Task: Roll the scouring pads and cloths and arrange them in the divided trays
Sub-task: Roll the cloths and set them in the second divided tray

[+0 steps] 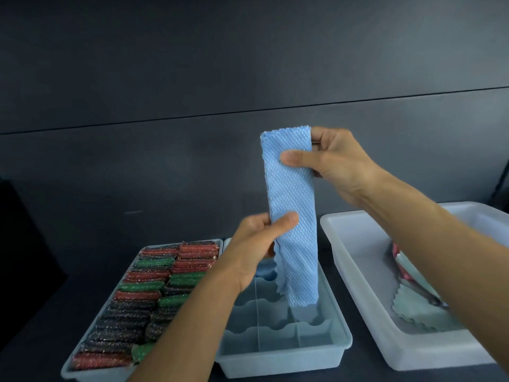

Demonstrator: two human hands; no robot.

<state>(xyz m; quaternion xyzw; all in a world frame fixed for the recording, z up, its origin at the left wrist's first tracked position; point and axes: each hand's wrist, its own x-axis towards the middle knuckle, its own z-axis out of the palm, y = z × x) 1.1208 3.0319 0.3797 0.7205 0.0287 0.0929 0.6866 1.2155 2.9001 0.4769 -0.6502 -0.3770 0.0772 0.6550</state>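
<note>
A light blue textured cloth (292,205), folded into a long strip, hangs upright in the air above the middle divided tray (338,337). My right hand (333,164) pinches its top end between thumb and fingers. My left hand (259,244) pinches the strip lower down on its left edge. The strip's bottom end dangles just over the tray's compartments. A rolled blue cloth (265,268) lies at the back of that tray. The left tray (68,372) is packed with several rolled red, green and black scouring pads (154,285).
A white bin (363,293) at the right holds loose cloths, pale green (413,307) and reddish, partly hidden by my right forearm. All three containers stand on a dark counter against a dark wall.
</note>
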